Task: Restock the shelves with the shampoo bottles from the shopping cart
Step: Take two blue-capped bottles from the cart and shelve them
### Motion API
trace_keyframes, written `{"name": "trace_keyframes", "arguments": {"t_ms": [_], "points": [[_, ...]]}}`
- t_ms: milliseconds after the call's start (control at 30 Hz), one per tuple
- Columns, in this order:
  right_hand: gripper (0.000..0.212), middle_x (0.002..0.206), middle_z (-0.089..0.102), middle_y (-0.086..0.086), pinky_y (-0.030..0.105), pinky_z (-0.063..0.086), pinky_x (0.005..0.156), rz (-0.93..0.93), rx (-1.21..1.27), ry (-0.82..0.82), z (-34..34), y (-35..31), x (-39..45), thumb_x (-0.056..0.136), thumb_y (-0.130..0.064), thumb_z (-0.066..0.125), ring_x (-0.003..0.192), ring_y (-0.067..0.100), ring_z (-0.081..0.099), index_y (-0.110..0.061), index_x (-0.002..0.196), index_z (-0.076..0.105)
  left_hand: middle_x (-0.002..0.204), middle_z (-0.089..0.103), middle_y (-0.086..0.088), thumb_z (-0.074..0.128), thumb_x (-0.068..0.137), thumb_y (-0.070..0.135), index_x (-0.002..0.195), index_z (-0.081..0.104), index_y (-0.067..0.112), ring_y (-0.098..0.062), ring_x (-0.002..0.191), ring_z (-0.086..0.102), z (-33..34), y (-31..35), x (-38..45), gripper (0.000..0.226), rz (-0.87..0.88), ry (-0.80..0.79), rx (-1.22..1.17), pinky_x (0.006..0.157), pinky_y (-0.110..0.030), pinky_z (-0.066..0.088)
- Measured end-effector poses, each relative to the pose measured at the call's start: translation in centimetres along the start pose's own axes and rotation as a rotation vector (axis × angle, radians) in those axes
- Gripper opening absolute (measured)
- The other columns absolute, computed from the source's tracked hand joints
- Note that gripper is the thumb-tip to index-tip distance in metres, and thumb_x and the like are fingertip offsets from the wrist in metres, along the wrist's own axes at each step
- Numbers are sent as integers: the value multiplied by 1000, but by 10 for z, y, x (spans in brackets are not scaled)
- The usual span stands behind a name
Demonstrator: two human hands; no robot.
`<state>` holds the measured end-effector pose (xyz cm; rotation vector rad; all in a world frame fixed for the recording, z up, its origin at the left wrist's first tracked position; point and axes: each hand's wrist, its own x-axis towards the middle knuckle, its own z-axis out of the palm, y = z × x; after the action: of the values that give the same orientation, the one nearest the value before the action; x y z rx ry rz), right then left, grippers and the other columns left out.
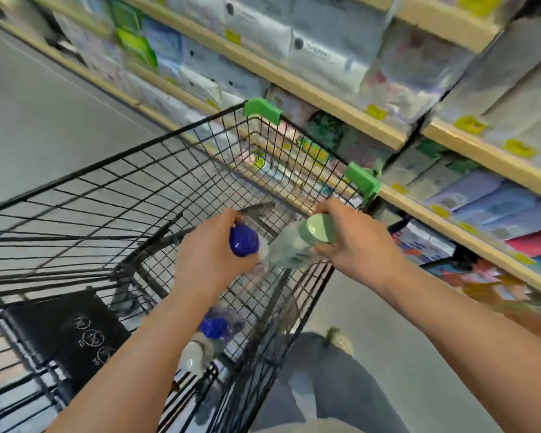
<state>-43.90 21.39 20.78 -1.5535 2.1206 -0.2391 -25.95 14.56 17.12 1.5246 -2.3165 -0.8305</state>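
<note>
Over the cart, our left hand grips a blue-capped bottle and our right hand a green-capped bottle. We should lift both clear of the rim, then turn toward the shelves, keeping each grip firm.

Single head-worn, wide-angle view, looking forward and steeply down from above the near end of the shopping cart into its basket. The camera sits close, with both forearms entering from the bottom edge. The shelves run diagonally along the cart's right side, tilted and blurred.
</note>
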Motion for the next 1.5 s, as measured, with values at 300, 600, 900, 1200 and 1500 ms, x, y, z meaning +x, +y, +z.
{"name": "trace_keyframes", "arguments": {"t_ms": [300,600,900,1200,1500], "points": [[51,129,53,2,33,37,91,-174,31,322,-69,48,-71,78,-19,66,118,24,45,-18,124,45,85,60,3,75,62,25,95,58,21,-21,77,53,-15,122,-27,37,227,106,32,64,-29,39],[51,127,50,2,35,37,92,-267,-43,520,-148,156,-181,81,-18,62,117,23,44,-19,127,42,91,67,-6,82,55,19,94,62,17,-29,85,59,19,277,-90,45,479,228,44,75,-39,45],[50,132,44,-5,24,25,82,-165,-224,624,-199,260,-277,83,-20,57,118,18,38,-24,129,36,90,69,-7,83,53,19,93,62,15,-30,87,61,82,406,-124,45,667,180,-30,76,-39,45],[53,108,64,-3,24,44,59,-1,-368,806,-245,315,-329,64,-15,78,89,21,60,-18,112,55,88,69,-4,83,56,18,93,64,13,-28,80,61,115,491,-120,43,983,166,-57,73,-37,46],[47,102,66,4,33,46,64,-54,-541,1166,-326,355,-319,67,-12,70,81,26,62,-14,110,52,87,52,17,57,71,41,99,50,28,-6,79,47,100,573,-52,31,1309,354,-257,74,-22,38]]}}
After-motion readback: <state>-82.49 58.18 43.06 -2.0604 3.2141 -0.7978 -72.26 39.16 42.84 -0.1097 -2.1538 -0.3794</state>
